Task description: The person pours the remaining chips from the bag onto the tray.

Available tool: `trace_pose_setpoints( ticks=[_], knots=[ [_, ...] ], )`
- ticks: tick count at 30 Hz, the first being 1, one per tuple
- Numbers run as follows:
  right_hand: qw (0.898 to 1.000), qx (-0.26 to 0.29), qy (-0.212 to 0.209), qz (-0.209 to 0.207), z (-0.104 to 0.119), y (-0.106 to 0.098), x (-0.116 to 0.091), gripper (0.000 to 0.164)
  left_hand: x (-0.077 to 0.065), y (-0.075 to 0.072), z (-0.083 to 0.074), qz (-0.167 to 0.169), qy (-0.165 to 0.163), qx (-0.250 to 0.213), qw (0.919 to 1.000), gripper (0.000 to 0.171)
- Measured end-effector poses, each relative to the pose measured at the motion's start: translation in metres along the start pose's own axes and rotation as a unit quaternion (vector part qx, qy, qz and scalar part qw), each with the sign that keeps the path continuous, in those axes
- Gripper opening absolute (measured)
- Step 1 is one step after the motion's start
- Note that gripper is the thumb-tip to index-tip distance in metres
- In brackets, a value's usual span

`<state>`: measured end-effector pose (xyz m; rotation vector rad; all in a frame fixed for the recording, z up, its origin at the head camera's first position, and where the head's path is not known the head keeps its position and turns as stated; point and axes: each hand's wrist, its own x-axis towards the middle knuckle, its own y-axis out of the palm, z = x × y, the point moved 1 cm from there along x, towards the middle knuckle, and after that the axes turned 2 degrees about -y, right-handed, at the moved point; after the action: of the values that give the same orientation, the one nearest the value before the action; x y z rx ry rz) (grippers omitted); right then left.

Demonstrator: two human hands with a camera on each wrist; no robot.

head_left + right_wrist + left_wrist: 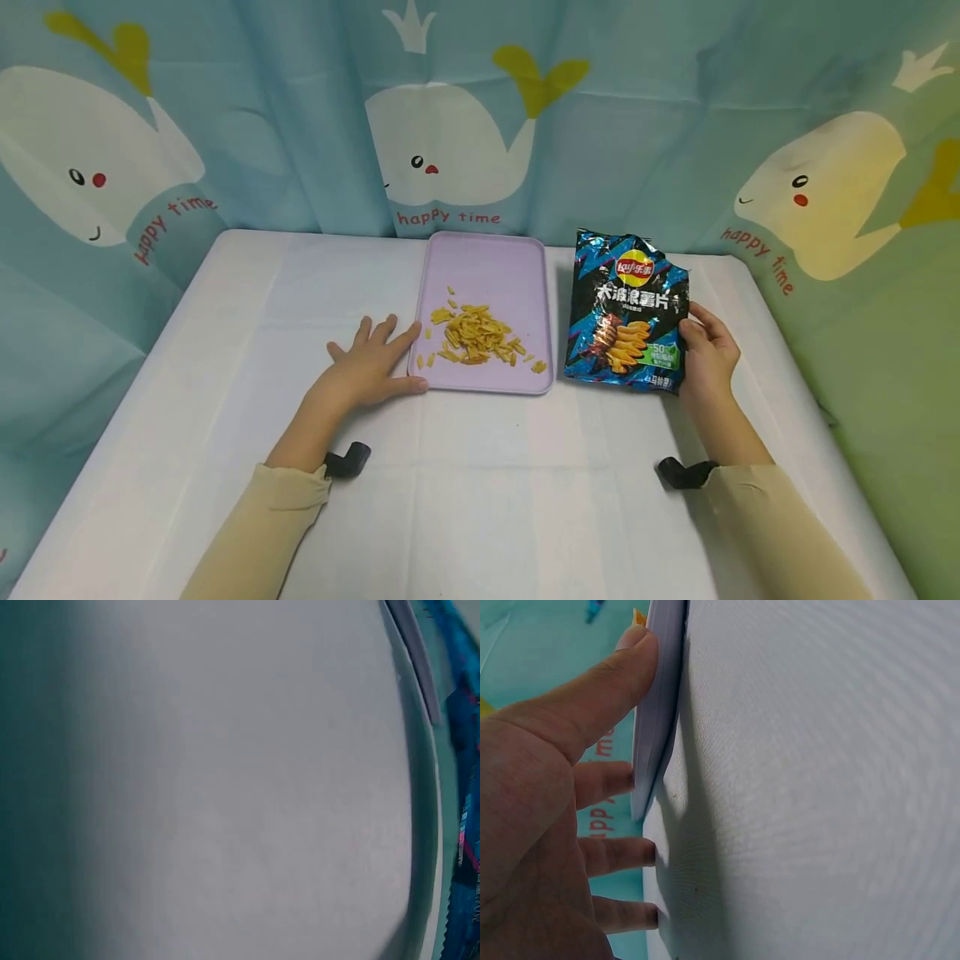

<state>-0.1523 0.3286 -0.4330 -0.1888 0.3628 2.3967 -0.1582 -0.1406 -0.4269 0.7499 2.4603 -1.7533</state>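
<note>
A pile of yellow chips [476,333] lies on a lilac tray [491,258], with a few loose pieces around it. My left hand [367,367] has its fingers spread, and its thumb and index finger touch the tray's left edge. In the left wrist view the thumb [622,682] rests against the tray's rim [656,712]. To the right of the tray, my right hand [708,354] holds a blue and black potato chip bag [630,312] by its right side, thumb in front. The bag's top right corner looks torn. In the right wrist view only the bag's edge [465,787] shows.
A white cloth [465,500] covers the table. Behind it hangs a blue-green curtain [300,125] printed with whales, which also runs along both sides. Black wrist pieces [348,460] stick out at both sleeve cuffs.
</note>
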Motion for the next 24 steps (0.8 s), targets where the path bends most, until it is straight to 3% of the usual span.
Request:
trace_pose_setpoints(
  ticks=[5, 9, 14, 19, 21, 24],
  knots=[
    [0.993, -0.118, -0.002, 0.021, -0.003, 0.006, 0.01, 0.036, 0.001, 0.003, 0.003, -0.004, -0.004, -0.001, 1.0, 0.095],
    [0.97, -0.237, -0.015, 0.043, -0.009, 0.01, 0.014, 0.038, 0.0, 0.004, 0.005, -0.006, -0.005, -0.001, 1.0, 0.095],
    [0.922, -0.376, -0.027, 0.095, -0.012, 0.016, 0.015, 0.046, -0.001, 0.005, 0.006, -0.009, -0.008, -0.002, 0.9999, 0.095],
    [0.875, -0.451, -0.071, 0.162, -0.012, 0.018, 0.011, 0.053, -0.003, 0.005, 0.007, -0.01, -0.011, -0.005, 0.9999, 0.095],
    [0.847, -0.488, -0.098, 0.184, -0.01, 0.019, 0.008, 0.056, -0.003, 0.005, 0.008, -0.01, -0.01, -0.005, 0.9999, 0.094],
    [0.796, -0.547, -0.142, 0.218, -0.005, 0.019, 0.0, 0.063, -0.003, 0.005, 0.008, -0.007, -0.008, -0.007, 0.9999, 0.094]
  ],
)
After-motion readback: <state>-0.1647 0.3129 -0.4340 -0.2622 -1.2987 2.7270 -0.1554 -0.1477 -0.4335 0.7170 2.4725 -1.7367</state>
